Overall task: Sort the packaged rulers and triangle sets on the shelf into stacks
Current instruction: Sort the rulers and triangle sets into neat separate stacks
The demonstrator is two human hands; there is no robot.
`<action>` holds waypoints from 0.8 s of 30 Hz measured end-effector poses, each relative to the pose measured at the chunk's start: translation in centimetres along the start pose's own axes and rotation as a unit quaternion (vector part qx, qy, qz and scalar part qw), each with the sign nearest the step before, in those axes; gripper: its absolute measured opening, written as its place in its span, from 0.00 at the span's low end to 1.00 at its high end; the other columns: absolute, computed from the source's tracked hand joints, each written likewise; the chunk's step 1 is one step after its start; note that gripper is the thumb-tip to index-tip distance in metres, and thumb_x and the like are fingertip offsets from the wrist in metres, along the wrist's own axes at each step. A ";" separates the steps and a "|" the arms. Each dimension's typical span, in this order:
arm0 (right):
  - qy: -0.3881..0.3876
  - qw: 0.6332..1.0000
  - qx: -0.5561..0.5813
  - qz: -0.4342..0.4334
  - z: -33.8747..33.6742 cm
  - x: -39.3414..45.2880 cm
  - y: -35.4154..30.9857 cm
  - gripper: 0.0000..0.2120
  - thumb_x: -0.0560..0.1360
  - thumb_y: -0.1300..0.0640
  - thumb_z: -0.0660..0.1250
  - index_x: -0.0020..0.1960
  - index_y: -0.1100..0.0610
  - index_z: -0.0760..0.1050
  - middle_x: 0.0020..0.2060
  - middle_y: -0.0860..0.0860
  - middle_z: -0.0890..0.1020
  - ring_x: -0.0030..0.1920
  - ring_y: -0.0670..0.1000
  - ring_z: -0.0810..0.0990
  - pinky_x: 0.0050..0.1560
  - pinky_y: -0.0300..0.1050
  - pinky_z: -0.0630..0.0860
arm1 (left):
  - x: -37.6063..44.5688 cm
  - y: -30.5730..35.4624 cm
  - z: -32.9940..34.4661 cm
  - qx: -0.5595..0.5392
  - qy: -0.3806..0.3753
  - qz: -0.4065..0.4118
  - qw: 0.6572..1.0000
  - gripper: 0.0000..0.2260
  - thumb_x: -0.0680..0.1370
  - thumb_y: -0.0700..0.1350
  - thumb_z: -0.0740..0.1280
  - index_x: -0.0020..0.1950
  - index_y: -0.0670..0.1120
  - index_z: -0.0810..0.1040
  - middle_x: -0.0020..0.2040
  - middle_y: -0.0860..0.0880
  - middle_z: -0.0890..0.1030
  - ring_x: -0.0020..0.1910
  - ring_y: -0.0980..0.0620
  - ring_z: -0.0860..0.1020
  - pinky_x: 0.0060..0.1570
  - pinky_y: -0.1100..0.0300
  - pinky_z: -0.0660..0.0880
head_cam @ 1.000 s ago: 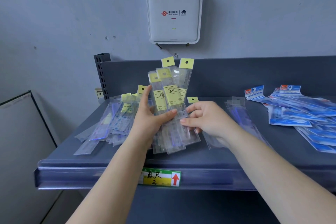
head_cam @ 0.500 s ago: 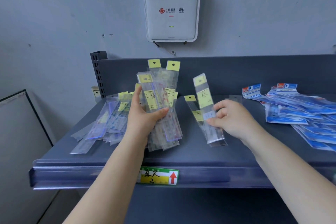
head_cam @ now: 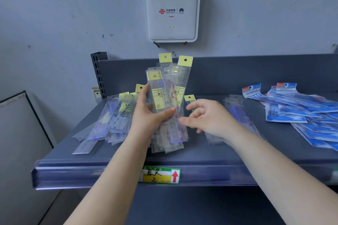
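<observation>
While loose clear-sleeved rulers point(head_cam: 109, 122) lie heaped at the left end of the grey shelf point(head_cam: 201, 153), a person's left hand point(head_cam: 148, 118) grasps an upright bundle of yellow-tagged rulers point(head_cam: 168, 100) at the shelf's middle; the right hand point(head_cam: 208, 117), fingers loosely spread and holding nothing, hovers just beside the bundle, with blue-packaged sets point(head_cam: 303, 113) piled toward the shelf's right end
</observation>
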State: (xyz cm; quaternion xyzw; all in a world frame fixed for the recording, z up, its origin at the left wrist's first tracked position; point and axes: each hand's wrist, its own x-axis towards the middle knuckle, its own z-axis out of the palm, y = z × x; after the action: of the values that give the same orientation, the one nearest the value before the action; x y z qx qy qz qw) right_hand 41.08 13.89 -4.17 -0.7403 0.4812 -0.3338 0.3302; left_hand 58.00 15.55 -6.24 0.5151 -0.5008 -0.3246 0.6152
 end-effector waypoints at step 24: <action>0.182 0.980 0.009 0.075 -9.0 -2.5 4.8 0.13 0.69 0.64 0.74 0.52 0.62 0.77 0.21 0.47 0.78 0.19 0.41 0.71 0.26 0.34 0.70 | 0.5 0.2 0.6 0.011 -0.048 -0.031 0.998 0.36 0.71 0.36 0.73 0.70 0.63 0.63 0.58 0.43 0.79 0.47 0.44 0.82 0.44 0.49 0.80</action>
State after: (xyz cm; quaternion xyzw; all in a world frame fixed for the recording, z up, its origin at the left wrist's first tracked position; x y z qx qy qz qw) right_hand 30.58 13.20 -3.50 -0.6259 0.5842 -0.4417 0.2682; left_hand 57.60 14.95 -5.97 0.5213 -0.5171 -0.3619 0.5743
